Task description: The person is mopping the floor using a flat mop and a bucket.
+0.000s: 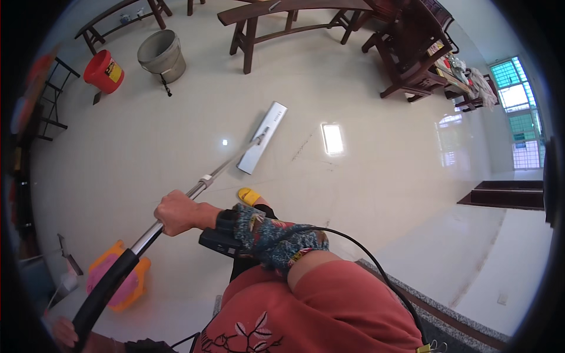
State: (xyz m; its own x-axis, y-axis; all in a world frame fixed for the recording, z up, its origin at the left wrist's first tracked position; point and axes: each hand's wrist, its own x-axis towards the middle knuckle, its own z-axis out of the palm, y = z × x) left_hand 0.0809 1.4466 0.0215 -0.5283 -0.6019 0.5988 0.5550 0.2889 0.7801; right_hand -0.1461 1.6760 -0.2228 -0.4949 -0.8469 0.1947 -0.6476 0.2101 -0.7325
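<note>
A flat mop with a wide silver head lies slantwise on the glossy tiled floor. Its metal pole runs down to the lower left and ends in a black foam grip. My right hand is wrapped around the pole, just above that grip. Near the bottom left rim, my left hand holds the upper end of the black grip, partly blurred. The mop head's underside is hidden against the floor. A yellow slipper on my foot shows just below the head.
A red bucket and a grey bucket stand at the upper left. Beyond the mop is a dark wooden bench, with a wooden chair to its right. An orange stool with a pink top sits at lower left.
</note>
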